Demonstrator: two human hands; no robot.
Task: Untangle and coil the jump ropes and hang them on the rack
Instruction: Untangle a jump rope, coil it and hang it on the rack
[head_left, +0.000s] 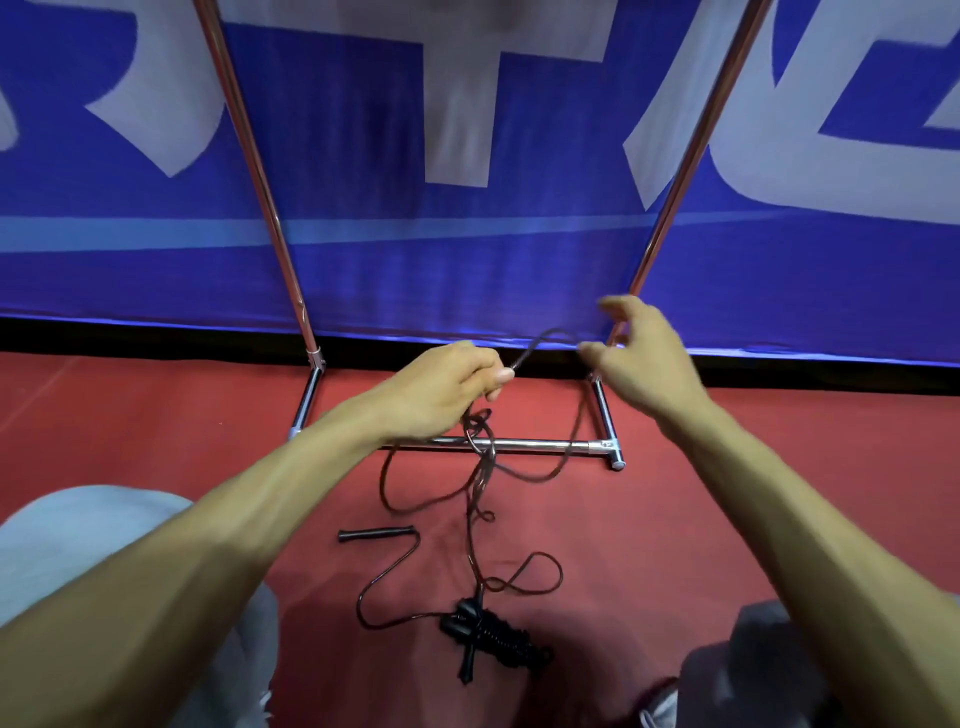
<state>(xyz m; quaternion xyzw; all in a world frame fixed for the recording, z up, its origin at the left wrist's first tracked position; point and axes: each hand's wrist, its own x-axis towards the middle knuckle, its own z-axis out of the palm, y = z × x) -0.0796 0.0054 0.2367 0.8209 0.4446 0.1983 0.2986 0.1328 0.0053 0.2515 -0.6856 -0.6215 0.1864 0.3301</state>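
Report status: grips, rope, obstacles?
Left grip holds rope. Right grip at loop, hold unclear. Rope tangled, handle and bundle on floor. Rack behind.

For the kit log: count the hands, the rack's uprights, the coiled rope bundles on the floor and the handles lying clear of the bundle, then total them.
Hands: 2, the left hand and the right hand
Rack uprights: 2, the left upright and the right upright
Coiled rope bundle: 1
Loose handle: 1
Total: 6
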